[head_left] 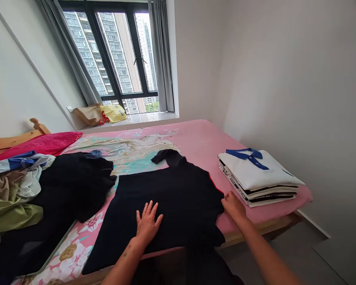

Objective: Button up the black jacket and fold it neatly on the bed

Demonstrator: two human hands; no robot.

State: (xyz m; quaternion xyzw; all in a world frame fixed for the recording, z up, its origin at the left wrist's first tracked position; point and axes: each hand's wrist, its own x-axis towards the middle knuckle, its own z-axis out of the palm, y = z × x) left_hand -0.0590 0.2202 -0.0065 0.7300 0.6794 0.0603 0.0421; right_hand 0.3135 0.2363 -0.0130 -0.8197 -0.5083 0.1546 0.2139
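Note:
A black shirt (180, 192) lies spread on the bed, with one sleeve toward the far side and red trim along its right edge. My left hand (148, 222) rests on the middle of it, palm down and fingers spread. At the right end, my right hand (233, 206) is closed on the fabric where the red trim ends. Just beyond that hand sits a stack of folded shirts (262, 174), topped by a white one with a blue collar.
Loose clothes (14, 190) and a large black garment (74, 186) are heaped at left, near a red pillow (50, 144). A pink floral sheet (195, 138) covers the bed. Paper bags (114, 113) stand on the windowsill; a wall (284, 87) bounds the right.

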